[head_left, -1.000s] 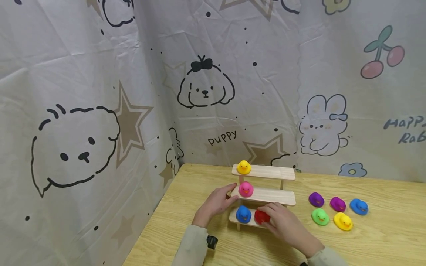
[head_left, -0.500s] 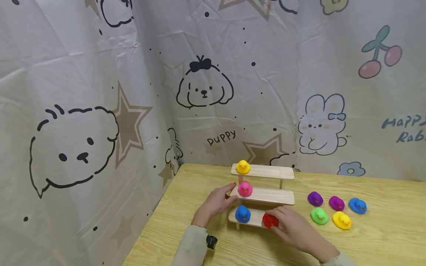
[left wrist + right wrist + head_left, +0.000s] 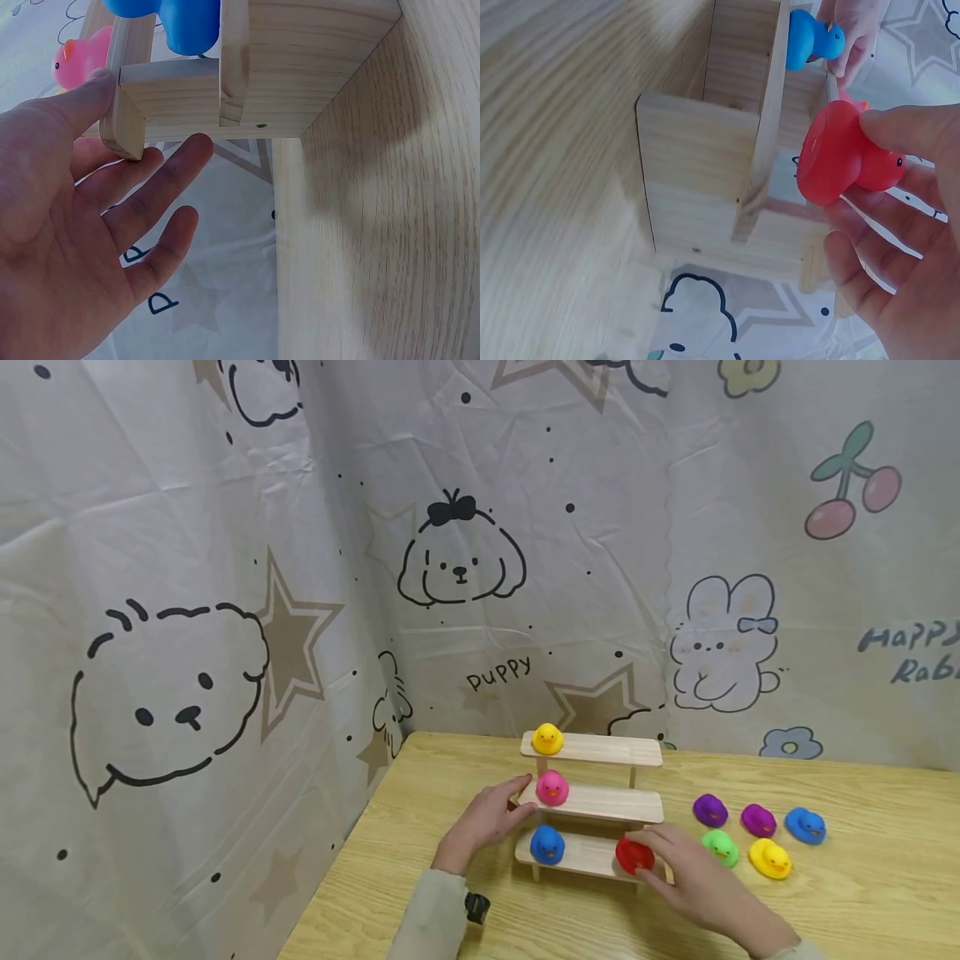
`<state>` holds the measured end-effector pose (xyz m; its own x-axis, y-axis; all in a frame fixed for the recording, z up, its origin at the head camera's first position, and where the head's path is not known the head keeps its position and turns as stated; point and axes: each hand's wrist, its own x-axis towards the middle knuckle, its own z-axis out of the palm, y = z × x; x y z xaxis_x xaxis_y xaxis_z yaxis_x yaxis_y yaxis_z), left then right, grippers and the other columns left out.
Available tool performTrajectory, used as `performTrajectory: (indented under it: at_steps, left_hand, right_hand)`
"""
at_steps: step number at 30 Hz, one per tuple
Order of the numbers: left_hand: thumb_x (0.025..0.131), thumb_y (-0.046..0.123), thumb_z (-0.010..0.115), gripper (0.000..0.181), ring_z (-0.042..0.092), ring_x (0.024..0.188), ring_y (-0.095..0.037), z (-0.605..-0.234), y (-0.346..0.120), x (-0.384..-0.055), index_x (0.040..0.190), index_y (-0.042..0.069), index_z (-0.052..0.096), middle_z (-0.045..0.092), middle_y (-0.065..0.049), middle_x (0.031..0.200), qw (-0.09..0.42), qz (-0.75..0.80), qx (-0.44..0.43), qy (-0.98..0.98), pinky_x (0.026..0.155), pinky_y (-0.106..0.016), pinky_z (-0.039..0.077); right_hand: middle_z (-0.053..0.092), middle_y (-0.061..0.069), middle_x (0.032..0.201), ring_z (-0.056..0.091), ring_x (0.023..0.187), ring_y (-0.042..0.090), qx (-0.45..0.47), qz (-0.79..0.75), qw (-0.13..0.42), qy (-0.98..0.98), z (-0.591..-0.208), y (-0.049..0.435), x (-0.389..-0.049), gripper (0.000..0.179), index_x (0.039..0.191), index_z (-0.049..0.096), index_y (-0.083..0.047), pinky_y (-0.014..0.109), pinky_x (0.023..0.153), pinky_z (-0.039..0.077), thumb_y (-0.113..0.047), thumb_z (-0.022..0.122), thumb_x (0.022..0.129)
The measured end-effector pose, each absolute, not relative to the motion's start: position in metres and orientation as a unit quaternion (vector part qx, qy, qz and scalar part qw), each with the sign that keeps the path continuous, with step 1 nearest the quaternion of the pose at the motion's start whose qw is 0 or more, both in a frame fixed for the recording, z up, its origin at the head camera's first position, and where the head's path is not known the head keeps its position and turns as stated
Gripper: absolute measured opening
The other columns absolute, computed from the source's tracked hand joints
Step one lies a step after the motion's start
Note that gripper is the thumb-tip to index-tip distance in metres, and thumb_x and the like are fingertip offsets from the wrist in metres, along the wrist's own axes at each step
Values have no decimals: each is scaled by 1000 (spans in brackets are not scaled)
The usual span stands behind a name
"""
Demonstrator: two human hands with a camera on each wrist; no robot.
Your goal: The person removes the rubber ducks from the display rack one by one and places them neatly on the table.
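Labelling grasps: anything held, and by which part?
Right hand holds the red duck by the sides of its body; left hand grips the middle shelf by its left end.

Three-tier stand (image 3: 611,748): standing on table (image 3: 862,902), backdrop (image 3: 600,568) hanging behind. Top duck (image 3: 547,739), middle duck (image 3: 552,787), bottom duck (image 3: 547,845): each sitting at its tier's left end. Left hand (image 3: 483,818): holding middle tier's (image 3: 611,804) left end. Held duck (image 3: 632,857): hovering over bottom tier's (image 3: 588,853) right end, right hand (image 3: 693,877) gripping it from the right. Loose ducks (image 3: 759,820): lying right of stand on table, two before three.
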<state>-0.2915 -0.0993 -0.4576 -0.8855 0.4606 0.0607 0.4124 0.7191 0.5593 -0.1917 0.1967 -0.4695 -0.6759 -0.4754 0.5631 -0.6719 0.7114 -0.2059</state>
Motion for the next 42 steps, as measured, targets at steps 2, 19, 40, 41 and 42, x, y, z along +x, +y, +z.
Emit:
performTrajectory:
  at_steps: [2,19,40,41,42]
  left_hand:
    - [97,40,52,55,61,104,-15,-458,-99,-292,144,13,42,46,-3,142,40,293,236,926,92,-30,48]
    - [97,39,52,55,61,104,-17,-456,-99,-289,144,12,42,46,-3,142,41,290,232,928,92,-32,48]
    - [97,39,52,56,61,103,-16,-456,-99,-291,144,12,42,46,-3,143,43,290,231,928,91,-31,49]
    - [97,39,52,56,61,103,-16,-456,-99,-291,144,12,42,46,-3,142,42,290,232,927,91,-31,49]
    - [96,39,53,55,61,103,-16,-456,-99,-291,144,12,42,46,-3,142,43,290,232,928,91,-30,49]
  right_hand:
    - [62,-6,102,59,92,12,319,199,249,-893,-469,200,-191,45,109,65,-11,32,76,54,-12,83,67]
    - [62,-9,100,60,86,8,307,196,274,-890,-468,224,-186,46,105,65,-12,28,71,55,-10,85,64]
    - [63,-4,99,61,88,17,266,179,311,-895,-466,255,-182,52,106,67,-11,4,81,40,-7,87,58]
    - [64,-4,99,61,88,17,263,179,313,-895,-466,256,-182,53,106,67,-11,4,81,40,-7,88,58]
    - [64,-4,99,61,88,17,260,179,315,-895,-465,258,-182,53,106,67,-11,4,81,39,-6,88,58]
